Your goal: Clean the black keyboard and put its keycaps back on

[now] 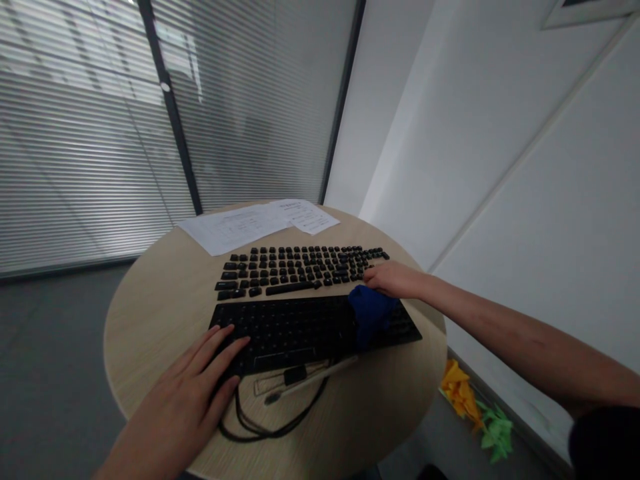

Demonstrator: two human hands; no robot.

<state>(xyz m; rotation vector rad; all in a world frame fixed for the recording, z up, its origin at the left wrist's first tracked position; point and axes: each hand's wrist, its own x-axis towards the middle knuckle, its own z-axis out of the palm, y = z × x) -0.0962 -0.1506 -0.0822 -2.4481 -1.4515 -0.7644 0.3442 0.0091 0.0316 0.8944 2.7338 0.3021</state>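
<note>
A black keyboard base [295,320] lies across the round table with its keycaps off. My left hand [195,387] rests on its left front corner, fingers stretched out. Behind the base, loose black keycaps [300,267] sit in rows, with the long space bar [289,288] in the front row. My right hand [390,279] is closed at the right end of these rows, its fingertips beside the keycaps. From under it a blue cloth [370,317] hangs bunched over the right part of the base. Whether the fingers also pinch a keycap is hidden.
In front of the base lie a light-handled brush [310,381], a wire tool [265,385] and a black cable [280,433]. Printed papers [245,227] cover the table's far edge. Orange paper [460,392] and green paper [496,430] shapes are low by the right wall.
</note>
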